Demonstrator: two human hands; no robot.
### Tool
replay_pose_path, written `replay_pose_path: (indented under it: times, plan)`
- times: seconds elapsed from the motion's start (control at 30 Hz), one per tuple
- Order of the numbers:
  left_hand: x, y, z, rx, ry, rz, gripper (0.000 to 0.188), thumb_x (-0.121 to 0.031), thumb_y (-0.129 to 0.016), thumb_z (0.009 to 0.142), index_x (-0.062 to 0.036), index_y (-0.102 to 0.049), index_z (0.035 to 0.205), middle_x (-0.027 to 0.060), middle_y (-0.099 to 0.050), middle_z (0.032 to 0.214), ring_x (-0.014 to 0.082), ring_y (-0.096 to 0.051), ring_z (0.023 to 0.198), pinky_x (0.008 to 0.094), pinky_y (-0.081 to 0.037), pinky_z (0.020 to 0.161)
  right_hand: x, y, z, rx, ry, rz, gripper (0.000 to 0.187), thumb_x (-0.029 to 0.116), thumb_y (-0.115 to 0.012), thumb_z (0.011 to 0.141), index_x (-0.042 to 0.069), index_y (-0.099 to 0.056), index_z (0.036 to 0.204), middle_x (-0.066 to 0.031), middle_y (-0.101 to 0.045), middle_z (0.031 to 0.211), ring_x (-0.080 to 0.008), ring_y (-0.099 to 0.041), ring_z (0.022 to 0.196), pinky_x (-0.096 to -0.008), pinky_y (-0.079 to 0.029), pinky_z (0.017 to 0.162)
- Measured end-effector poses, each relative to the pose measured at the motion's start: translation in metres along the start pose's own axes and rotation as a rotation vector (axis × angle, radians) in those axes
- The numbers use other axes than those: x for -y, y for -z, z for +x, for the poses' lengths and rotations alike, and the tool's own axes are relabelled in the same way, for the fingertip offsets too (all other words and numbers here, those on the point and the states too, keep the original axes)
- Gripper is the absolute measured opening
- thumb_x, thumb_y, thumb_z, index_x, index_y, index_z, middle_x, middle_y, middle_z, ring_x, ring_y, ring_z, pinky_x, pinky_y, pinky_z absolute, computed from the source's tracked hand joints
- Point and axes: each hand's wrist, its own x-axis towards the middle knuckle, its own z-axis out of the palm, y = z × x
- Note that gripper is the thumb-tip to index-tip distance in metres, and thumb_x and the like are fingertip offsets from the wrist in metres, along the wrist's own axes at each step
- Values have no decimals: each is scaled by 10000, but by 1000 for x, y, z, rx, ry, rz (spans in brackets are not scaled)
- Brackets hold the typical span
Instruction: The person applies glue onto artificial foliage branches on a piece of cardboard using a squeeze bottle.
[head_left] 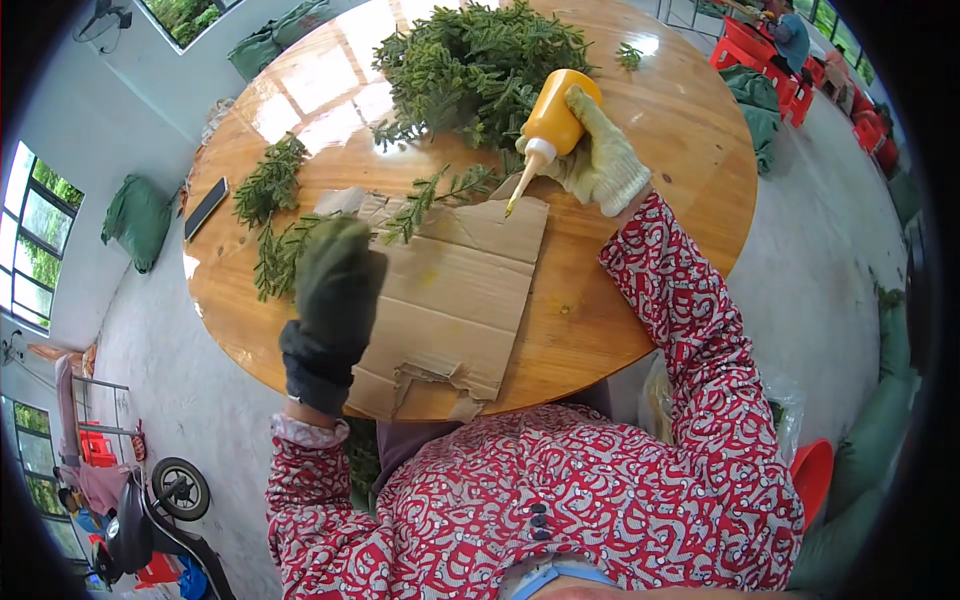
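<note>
My right hand (607, 165), in a pale knitted glove, is wrapped round a yellow squeeze bottle (566, 108). Its long pale nozzle (525, 182) tilts downward over the far right part of a torn cardboard sheet (455, 300). My left hand (340, 275), in a dark green and black glove, is closed above the cardboard's left edge; what its fingers hold, if anything, is hidden. Green artificial-looking sprigs (280, 250) show just left of that hand. A single sprig (425, 205) lies across the cardboard's far edge, between my hands.
A big pile of green sprigs (480, 70) covers the far middle of the round wooden table (690, 150). Another bunch (270, 180) and a phone (206, 209) lie at the left. Green sacks (138, 222), a scooter (160, 530) and red stools (750, 45) stand around.
</note>
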Motion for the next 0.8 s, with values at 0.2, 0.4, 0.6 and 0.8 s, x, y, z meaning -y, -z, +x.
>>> replay_pose_path:
  times: [0.2,0.4,0.6,0.8]
  plan:
    - [12,-38,-1,272,8,114,33,-96,-603,796,-106,-574,784,124,-562,818,333,-572,804,459,-460,656,-1,-4,1,20,9,-28,573,373,-640,915,2,-384,1268,-248,-591,1047,-408,-663,890,-466,-643,628]
    - [9,-38,3,126,125,72,72,-97,-610,781,-78,-561,829,144,-583,809,350,-590,772,459,-477,658,0,-6,-2,33,22,-25,580,375,-641,915,-6,-384,1268,-247,-595,1045,-402,-669,879,-456,-644,626]
    - [7,-50,14,85,48,159,81,-91,-600,785,-66,-556,849,142,-590,797,352,-601,763,452,-486,661,1,-5,-2,39,22,-20,583,369,-650,911,-14,-389,1265,-246,-601,1032,-401,-670,876,-472,-640,651]
    - [20,-53,-2,220,137,140,34,-102,-579,810,-75,-559,819,135,-592,803,345,-600,753,455,-483,654,1,-19,-5,27,15,-7,453,313,-626,933,-4,-452,1207,-172,-611,1000,-312,-683,831,-457,-646,597]
